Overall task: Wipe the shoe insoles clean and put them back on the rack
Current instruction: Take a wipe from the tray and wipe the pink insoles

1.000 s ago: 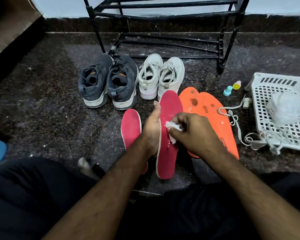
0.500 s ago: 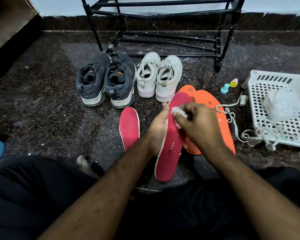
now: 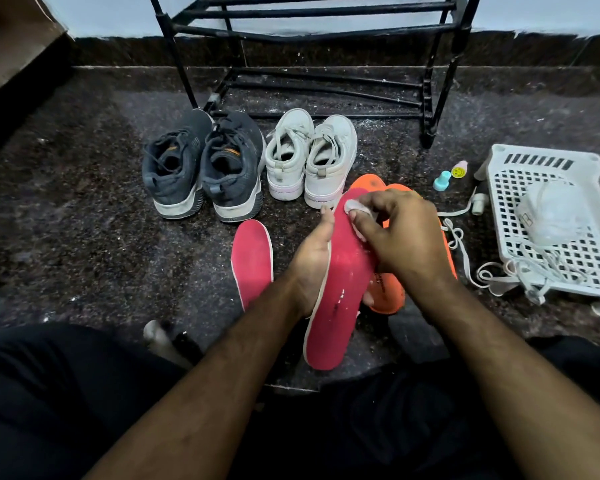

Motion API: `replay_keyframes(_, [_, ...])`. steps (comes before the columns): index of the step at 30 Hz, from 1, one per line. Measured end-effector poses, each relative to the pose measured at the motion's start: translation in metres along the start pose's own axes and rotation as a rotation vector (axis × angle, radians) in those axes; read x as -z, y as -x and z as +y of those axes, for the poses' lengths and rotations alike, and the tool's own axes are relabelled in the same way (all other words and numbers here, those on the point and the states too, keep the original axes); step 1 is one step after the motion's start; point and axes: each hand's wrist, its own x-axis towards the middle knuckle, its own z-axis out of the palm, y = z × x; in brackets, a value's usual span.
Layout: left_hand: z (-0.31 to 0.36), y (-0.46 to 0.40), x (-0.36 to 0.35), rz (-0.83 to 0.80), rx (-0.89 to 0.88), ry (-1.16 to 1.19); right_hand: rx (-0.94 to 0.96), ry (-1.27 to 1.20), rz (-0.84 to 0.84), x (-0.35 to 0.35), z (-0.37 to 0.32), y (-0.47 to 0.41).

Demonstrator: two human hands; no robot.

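Left grip (image 3: pixel 310 263) holds pink insole (image 3: pixel 340 289), right grip (image 3: pixel 395 237) pinches wipe (image 3: pixel 353 206); white basket (image 3: pixel 541 157) holds cord (image 3: pixel 548 268).

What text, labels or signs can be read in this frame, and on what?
No words can be read.
Smiley-face sign, no letters: yellow cap of the small bottle.
Dark print on the orange insole: too blurred to read.
Dark mark on the red insole held by the left hand: unreadable.
Label on the white device in the white basket: too small to read.
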Motion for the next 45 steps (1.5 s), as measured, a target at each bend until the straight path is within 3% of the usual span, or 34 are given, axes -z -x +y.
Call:
replay_keyframes(7, [0.008,-0.005,0.016,0.181,-0.154,0.159,0.185,-0.002,-0.243,-0.012,-0.027,0.044])
replay_keyframes(11, [0.001,-0.005,0.001,0.097,-0.057,0.069,0.109,0.08,-0.081,-0.006,-0.009,0.016])
replay_keyframes(15, [-0.001,-0.003,0.001,0.018,-0.021,0.025,-0.03,0.0,0.045,0.001,0.002,-0.007])
replay_keyframes(21, [0.004,-0.004,0.006,0.089,-0.172,0.192,0.118,0.022,-0.176,-0.009,-0.017,0.034])
replay_keyframes(28, [0.001,-0.008,0.011,-0.007,-0.124,0.041,0.033,0.172,-0.003,0.002,0.003,-0.002])
replay_keyframes(34, [0.001,-0.014,0.019,0.046,-0.144,0.119,0.109,0.146,-0.217,-0.01,-0.004,0.029])
replay_keyframes(40, [-0.001,-0.01,0.015,-0.006,-0.03,0.001,0.043,0.157,0.03,-0.003,0.01,-0.004])
replay_keyframes(42, [0.002,-0.01,0.018,0.012,-0.072,0.038,0.055,0.107,0.006,-0.01,0.003,0.001])
replay_keyframes(45, [0.004,-0.014,0.024,0.064,-0.141,0.143,0.157,0.084,-0.165,-0.019,-0.008,0.02])
